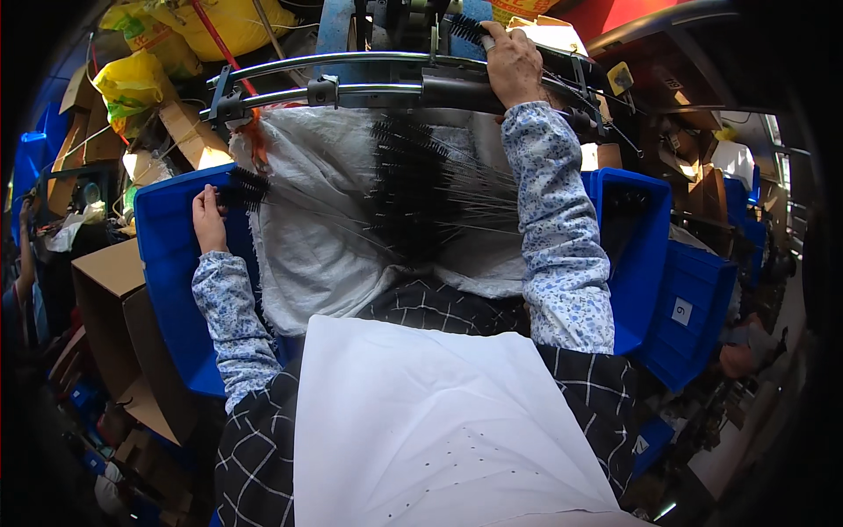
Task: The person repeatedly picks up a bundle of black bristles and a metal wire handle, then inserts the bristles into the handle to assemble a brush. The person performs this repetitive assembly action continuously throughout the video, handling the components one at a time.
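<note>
Over the blue bin on the left, my left hand point(209, 221) is closed on a black-bristled wire brush point(246, 188), which points right with its thin stem. At the machine's far side, my right hand point(515, 68) has its fingers curled at the end of another black bristle brush point(465, 29); the palm side is hidden. Across my lap lies a white woven cloth point(307, 202). A thick pile of similar brushes point(408, 193) rests on it, bristles bunched together and wire stems fanning out to the right.
The machine's steel rails point(369, 89) run crosswise in front of me. Blue bins stand at my left point(167, 281) and right point(645, 237), with an open cardboard box point(132, 334) beyond the left one. Yellow bags point(132, 83) sit far left.
</note>
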Tool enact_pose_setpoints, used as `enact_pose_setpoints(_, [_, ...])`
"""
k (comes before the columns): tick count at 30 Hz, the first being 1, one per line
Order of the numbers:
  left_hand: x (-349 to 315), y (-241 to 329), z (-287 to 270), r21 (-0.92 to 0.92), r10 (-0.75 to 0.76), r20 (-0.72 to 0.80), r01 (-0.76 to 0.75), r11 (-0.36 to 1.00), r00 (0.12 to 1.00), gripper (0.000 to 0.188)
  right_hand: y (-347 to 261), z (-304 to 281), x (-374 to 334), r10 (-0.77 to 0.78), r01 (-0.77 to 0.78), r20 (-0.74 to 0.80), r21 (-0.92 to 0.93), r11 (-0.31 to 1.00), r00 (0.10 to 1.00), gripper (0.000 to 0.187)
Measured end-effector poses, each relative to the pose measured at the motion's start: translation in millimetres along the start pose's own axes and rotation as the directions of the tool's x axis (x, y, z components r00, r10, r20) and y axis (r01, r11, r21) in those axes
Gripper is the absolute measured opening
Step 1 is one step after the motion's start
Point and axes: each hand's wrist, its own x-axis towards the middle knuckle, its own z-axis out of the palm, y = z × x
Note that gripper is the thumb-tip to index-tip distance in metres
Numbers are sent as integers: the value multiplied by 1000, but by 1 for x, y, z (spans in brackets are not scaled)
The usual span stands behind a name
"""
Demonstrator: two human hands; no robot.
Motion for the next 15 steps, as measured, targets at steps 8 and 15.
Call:
enact_pose_setpoints(8, [5,-12,-4,-112,-154,128,168,979,980,18,-4,8,7,-10,10,-16,-11,1000,1000,28])
enact_pose_setpoints(15, [-35,38,-20,-354,120,145,-62,933,982,16,-3,11,12,-25,27,27,-81,996,999,30])
